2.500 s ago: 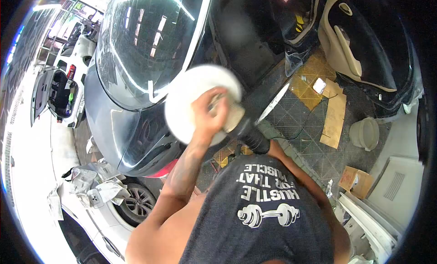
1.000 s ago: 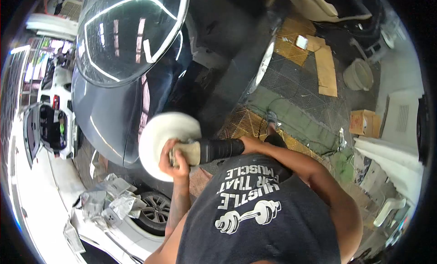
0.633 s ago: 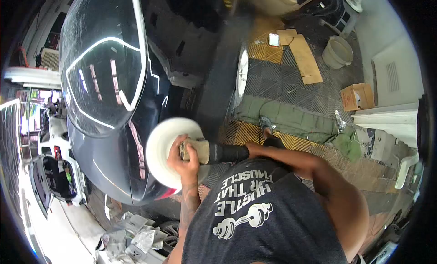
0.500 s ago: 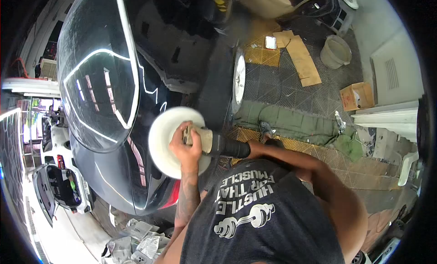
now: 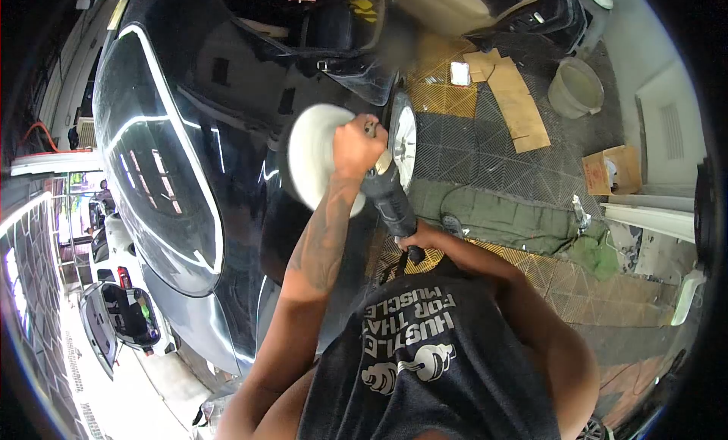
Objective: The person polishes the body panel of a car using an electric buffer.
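Observation:
A car polisher [image 5: 388, 199] with a round white pad [image 5: 312, 153] lies against the side of a glossy black car [image 5: 250, 99], above the wheel. The pad's edge looks smeared, as if spinning. My left hand [image 5: 359, 148] is closed around the grip at the polisher's head, arm stretched forward. Nearer my body, my right hand [image 5: 422, 237] wraps the rear end of the dark body; some of its fingers are hidden. A power cord hangs from the rear end.
A spoked wheel [image 5: 406, 140] is right of the pad. On the tiled floor are flattened cardboard [image 5: 519, 114], a grey bucket [image 5: 575, 89], a cardboard box [image 5: 618, 171] and a green cloth [image 5: 500, 212]. A white car [image 5: 125, 319] with a raised hatch stands at left.
Both hands have moved the polisher forward along the car's side, towards the wheel. The tool has turned, its rear end swinging back towards my body. The view has shifted too.

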### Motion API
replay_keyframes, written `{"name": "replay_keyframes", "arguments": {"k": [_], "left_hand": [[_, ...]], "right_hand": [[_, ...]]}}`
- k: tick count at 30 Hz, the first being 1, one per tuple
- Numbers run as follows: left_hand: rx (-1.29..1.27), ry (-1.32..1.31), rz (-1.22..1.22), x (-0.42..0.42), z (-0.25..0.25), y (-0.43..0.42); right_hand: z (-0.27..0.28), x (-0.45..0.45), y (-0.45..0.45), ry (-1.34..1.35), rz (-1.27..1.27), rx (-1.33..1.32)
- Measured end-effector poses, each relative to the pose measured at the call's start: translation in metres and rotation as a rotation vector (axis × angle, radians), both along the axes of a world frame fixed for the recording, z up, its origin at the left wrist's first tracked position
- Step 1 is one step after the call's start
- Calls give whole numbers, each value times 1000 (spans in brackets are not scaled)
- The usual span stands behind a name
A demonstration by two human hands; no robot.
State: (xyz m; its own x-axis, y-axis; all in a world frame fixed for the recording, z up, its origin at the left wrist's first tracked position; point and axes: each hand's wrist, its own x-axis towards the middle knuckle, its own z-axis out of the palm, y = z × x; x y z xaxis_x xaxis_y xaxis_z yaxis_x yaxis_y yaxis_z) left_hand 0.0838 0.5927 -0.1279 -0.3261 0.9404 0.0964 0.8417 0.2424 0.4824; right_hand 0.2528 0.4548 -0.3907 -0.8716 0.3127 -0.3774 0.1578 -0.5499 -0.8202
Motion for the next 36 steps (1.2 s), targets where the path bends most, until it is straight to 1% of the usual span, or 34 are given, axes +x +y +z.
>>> {"name": "replay_keyframes", "arguments": {"k": [1,2,3,4,6,8,9,11,12,13,15,16,18,19,20,21,22,23,24,25,27,28,29,30,31,32,33,34,36], "left_hand": [[-7,19,28,1,2,-10],[110,-4,10,1,0,-25],[142,-24,28,2,1,-42],[174,-43,43,2,4,-51],[192,-60,38,-2,7,-47],[238,-75,23,-3,10,-28],[211,-83,28,-6,8,-6],[194,-57,19,-12,5,43],[204,-24,1,-13,6,65],[222,-36,1,-14,5,84],[217,-56,9,-13,14,95],[218,-58,17,-13,14,90],[219,-145,33,-10,17,69],[238,-107,45,-11,13,49],[167,-124,74,-10,17,27],[271,-122,56,-9,13,3],[248,-133,86,-9,16,-18],[267,-151,49,-10,15,-34],[266,-156,53,-10,16,-35],[266,-148,61,-8,18,-37],[246,-116,79,-10,19,-23],[221,-143,73,-8,24,-6],[210,-127,48,-10,28,14],[223,-123,50,-13,25,35],[388,-124,8,-18,16,55],[307,-139,17,-22,19,69],[349,-143,15,-22,23,75],[319,-112,41,-23,30,75],[335,-137,66,-26,32,61]], "right_hand": [[1,6,-1,-67,50,74],[1,15,-1,-144,107,109],[24,24,6,-218,170,143],[21,26,7,-214,170,143],[20,33,4,-133,79,188],[15,26,26,-170,132,191],[40,27,40,-190,-75,379],[42,24,77,-182,-170,294],[32,24,102,-160,-59,23],[30,25,123,-163,-53,24],[30,28,150,-128,106,86],[30,28,144,-130,114,87],[27,29,123,-193,2,151],[20,32,103,-257,-27,233],[15,37,85,-321,-57,316],[26,37,78,-232,129,273],[4,36,58,-229,132,323],[-24,36,38,-226,134,373],[-25,39,34,-202,129,347],[-11,40,34,-178,124,320],[21,37,62,-274,178,285],[7,36,73,-275,102,255],[24,35,90,-302,80,225],[46,33,108,-329,57,196],[113,32,131,-386,84,173],[96,29,137,-377,109,184],[67,32,147,-317,71,190],[51,30,151,-259,31,191],[78,26,141,-271,52,215]]}}
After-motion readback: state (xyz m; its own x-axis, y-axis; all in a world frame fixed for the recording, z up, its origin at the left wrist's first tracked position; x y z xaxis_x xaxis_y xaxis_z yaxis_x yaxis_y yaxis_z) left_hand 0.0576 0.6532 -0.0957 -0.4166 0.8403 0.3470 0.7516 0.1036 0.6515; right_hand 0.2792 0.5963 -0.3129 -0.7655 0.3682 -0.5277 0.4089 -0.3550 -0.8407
